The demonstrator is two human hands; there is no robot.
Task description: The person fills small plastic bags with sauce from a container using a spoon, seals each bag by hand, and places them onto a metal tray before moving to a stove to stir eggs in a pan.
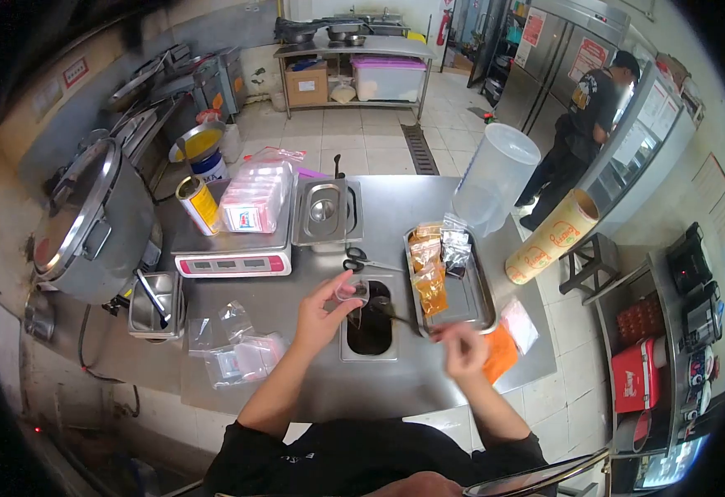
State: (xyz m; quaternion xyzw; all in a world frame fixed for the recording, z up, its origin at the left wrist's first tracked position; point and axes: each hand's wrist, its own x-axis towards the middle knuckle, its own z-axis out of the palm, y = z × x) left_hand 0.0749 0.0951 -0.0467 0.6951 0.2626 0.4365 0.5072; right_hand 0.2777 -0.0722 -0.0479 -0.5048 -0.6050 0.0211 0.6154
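Observation:
Between the fingers of my left hand is a small clear plastic bag, its mouth spread round. It hangs over the edge of a deep metal container holding dark liquid. My right hand, smeared by motion, is closed around the handle of a long-handled spoon, which slants left toward the bag; its bowl is hard to make out. Right of the container, a metal tray carries several filled sachets, orange-brown and dark. Scissors lie behind the container.
Loose clear bags lie at left. A scale carries a bag stack and a can. An orange cloth, a tall plastic jug and a printed roll are at right. A person stands by the fridges.

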